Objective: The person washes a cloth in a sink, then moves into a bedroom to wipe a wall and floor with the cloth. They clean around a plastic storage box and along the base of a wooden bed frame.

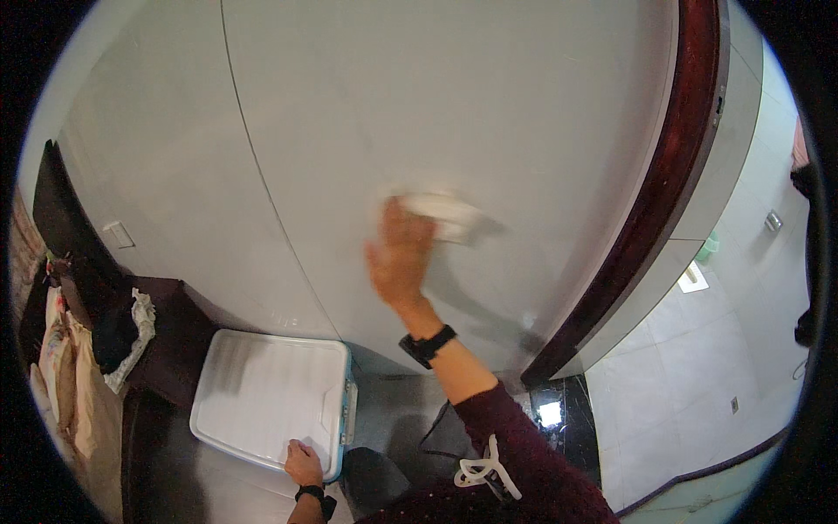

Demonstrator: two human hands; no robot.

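My right hand [402,252], blurred by motion, presses a white cloth [448,213] against the glossy light grey wall panel [497,98]. The cloth spreads out to the right of the fingers. Lower down, my left hand [304,462] rests on the near edge of the white lid [268,393] of a storage box, with its fingers curled. Whether it grips the rim cannot be told. A black band is on each wrist.
A dark wooden door frame [681,157] stands at the right, with a white-tiled room [694,354] beyond it. At the left are dark wooden furniture [170,340], hanging fabric [82,393] and a wall switch [119,234]. A white claw clip [488,471] hangs at my clothing.
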